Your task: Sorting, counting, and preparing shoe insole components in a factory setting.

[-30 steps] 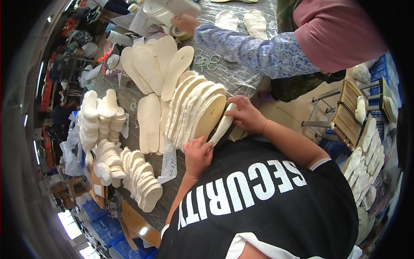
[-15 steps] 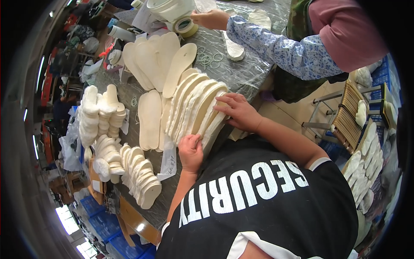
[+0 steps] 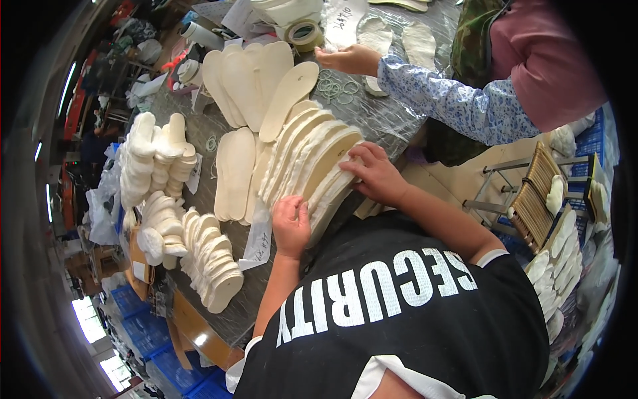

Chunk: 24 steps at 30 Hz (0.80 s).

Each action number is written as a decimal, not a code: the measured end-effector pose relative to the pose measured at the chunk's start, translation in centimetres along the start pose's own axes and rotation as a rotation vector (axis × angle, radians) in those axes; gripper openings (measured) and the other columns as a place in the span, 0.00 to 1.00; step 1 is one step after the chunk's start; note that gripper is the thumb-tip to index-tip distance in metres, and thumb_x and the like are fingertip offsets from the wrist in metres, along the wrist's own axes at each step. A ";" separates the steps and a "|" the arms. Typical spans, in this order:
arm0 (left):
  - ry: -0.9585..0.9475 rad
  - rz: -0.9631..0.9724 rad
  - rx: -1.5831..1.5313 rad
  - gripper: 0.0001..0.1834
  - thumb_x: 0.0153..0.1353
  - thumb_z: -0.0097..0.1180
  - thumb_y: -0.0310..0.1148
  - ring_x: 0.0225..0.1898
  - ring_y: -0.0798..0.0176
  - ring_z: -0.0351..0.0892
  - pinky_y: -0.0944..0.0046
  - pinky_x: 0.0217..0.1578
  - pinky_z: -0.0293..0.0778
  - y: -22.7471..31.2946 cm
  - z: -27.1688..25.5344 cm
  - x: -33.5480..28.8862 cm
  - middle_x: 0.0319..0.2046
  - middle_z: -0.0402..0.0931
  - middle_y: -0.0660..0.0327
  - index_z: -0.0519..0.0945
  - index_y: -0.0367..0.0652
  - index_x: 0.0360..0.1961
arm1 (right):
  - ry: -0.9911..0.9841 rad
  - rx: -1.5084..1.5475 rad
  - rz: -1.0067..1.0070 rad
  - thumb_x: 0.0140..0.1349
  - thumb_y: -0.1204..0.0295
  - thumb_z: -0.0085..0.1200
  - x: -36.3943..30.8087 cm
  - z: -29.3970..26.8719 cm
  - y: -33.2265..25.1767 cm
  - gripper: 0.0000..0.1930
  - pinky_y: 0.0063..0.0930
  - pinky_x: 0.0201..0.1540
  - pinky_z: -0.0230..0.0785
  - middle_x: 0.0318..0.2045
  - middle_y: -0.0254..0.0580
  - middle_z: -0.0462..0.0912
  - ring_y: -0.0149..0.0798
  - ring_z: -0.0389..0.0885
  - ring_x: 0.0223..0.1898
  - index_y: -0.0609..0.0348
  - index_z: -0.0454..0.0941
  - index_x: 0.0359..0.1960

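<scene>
The near-end insole (image 3: 325, 211), held apart a second ago, now lies against the row of fleecy insoles (image 3: 299, 149) on the bench (image 3: 392, 120), apparently adding one to it. The right hand (image 3: 379, 174) curls over its right end; the left hand (image 3: 291, 227) meets its left; whether either grips cannot be told. Counted: one row, its layers too overlapped to number; one tape roll (image 3: 304, 34); one co-worker's hand (image 3: 353, 60).

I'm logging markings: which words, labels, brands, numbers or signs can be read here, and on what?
Large white printed lettering on the black shirt: readable, not copied here.
Handwriting on the white slip beside the insole stack: partly readable, not copied.
Handwriting on the white piece beside the tape roll: likewise.
Small mark on the slanted insole: too small to read.
Anything else: too small or blurred.
</scene>
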<state>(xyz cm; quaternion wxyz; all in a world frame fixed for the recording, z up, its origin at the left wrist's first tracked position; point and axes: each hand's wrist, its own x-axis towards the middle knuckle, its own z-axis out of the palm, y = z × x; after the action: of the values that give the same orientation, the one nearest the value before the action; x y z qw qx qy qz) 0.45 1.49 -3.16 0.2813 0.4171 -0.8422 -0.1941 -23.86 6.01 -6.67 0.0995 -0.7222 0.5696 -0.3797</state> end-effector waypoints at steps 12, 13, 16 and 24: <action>0.027 -0.037 0.186 0.16 0.49 0.56 0.29 0.45 0.48 0.68 0.53 0.50 0.63 0.5 1.4 0.5 0.42 0.70 0.50 0.73 0.37 0.41 | -0.066 -0.052 0.011 0.33 0.76 0.64 0.5 -0.9 -1.5 0.30 0.44 0.57 0.55 0.56 0.41 0.67 0.49 0.62 0.58 0.53 0.69 0.44; 0.055 0.000 0.194 0.17 0.48 0.57 0.29 0.45 0.48 0.67 0.53 0.49 0.63 0.5 1.9 0.3 0.42 0.70 0.51 0.74 0.37 0.41 | -0.063 -0.062 -0.005 0.33 0.77 0.64 0.5 -1.3 -1.7 0.30 0.44 0.57 0.55 0.56 0.42 0.66 0.49 0.62 0.58 0.54 0.69 0.44; 0.083 -0.029 0.119 0.16 0.48 0.57 0.26 0.45 0.49 0.68 0.56 0.48 0.65 2.2 2.1 0.6 0.41 0.70 0.52 0.75 0.35 0.40 | -0.053 -0.072 -0.011 0.34 0.77 0.64 0.1 -1.5 -1.4 0.29 0.45 0.58 0.54 0.56 0.43 0.67 0.50 0.63 0.58 0.54 0.68 0.44; 0.133 -0.047 0.087 0.13 0.48 0.56 0.25 0.43 0.51 0.69 0.57 0.46 0.66 1.5 2.0 0.1 0.40 0.71 0.53 0.76 0.36 0.37 | -0.057 -0.083 -0.041 0.35 0.76 0.64 0.4 -0.8 -1.7 0.30 0.45 0.58 0.54 0.55 0.43 0.68 0.51 0.63 0.57 0.53 0.67 0.45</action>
<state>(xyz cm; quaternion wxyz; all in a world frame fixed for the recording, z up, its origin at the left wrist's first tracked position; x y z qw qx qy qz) -1.76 2.42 -3.76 0.3134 0.4605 -0.8193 -0.1358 -23.09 6.43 -4.98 0.0779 -0.7479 0.5667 -0.3368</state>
